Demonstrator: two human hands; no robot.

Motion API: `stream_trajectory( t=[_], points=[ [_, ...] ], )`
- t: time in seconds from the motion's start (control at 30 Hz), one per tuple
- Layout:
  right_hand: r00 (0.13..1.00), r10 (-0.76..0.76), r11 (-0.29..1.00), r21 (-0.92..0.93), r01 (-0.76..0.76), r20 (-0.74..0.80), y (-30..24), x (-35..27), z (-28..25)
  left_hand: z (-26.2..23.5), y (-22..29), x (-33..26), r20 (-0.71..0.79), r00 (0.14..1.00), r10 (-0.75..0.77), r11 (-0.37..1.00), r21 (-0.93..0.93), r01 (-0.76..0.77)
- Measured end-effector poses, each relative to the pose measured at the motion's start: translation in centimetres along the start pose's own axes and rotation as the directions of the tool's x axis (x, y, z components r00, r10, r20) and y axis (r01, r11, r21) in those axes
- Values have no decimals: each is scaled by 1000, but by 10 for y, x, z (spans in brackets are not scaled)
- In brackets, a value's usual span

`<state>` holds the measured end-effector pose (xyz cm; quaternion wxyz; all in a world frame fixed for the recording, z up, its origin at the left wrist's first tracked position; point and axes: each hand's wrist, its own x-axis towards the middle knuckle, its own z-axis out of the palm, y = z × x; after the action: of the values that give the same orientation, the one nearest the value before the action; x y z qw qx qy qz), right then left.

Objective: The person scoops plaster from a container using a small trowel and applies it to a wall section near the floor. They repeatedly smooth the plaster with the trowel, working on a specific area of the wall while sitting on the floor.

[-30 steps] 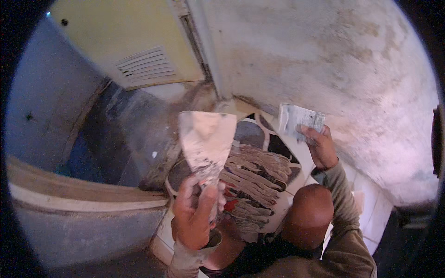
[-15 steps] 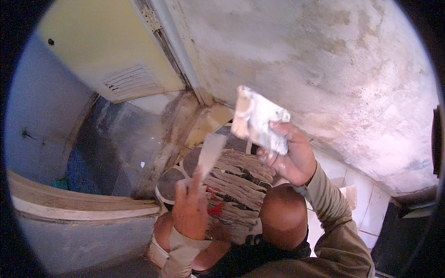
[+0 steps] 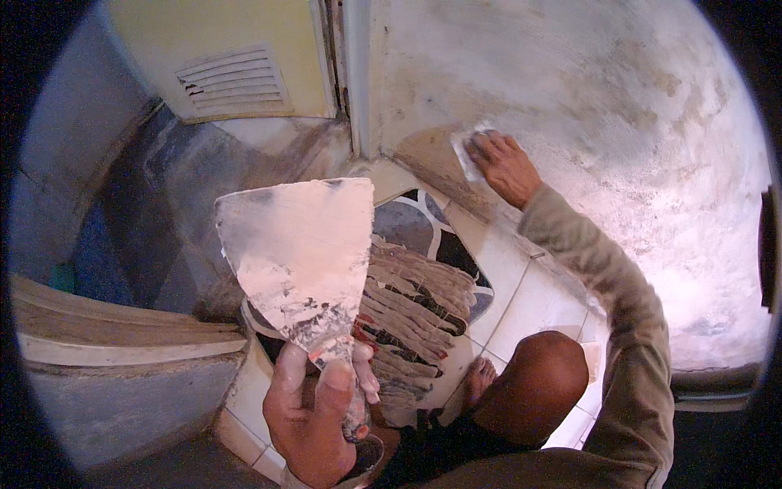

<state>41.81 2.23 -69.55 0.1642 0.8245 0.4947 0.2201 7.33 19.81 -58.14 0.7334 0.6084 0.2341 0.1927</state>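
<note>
My left hand is closed round the handle of a wide putty knife, held up over the floor at the lower middle. Pale putty covers most of its broad blade, with darker crusted patches near the handle. At the foot of the stained wall, my right hand presses a flat, white putty spreader to the surface, arm stretched out. My fingers cover most of the spreader; only its left edge shows.
A grey-brown ridged mat lies on a patterned rug over white tiles. Left of the wall stands a yellow door with a slatted vent. A low ledge borders the left. My bent knee is at lower right.
My right hand has turned over and carried the spreader up to the lower wall. The putty knife has come closer, its blade now facing me broadside. The view has shifted.
</note>
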Motion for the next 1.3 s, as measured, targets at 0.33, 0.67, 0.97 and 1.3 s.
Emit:
stream_trajectory(
  t=[0.33, 0.67, 0.97, 1.3],
  points=[
    [896, -16, 828, -496, 261, 444, 67, -95, 13, -16, -12, 7, 44, 997, 59, 988, -148, -52],
    [936, -241, 871, -368, 326, 258, -4, 23, 57, -17, -9, 3, 168, 981, 97, 959, -281, -46],
    [899, -128, 705, -599, 379, 419, 15, 3, 102, -27, -11, -13, 147, 983, 108, 968, -240, -70],
    [832, 19, 597, -674, 435, 554, 56, -159, 43, -27, -8, -18, 196, 965, 173, 956, -268, -116]
  ],
)
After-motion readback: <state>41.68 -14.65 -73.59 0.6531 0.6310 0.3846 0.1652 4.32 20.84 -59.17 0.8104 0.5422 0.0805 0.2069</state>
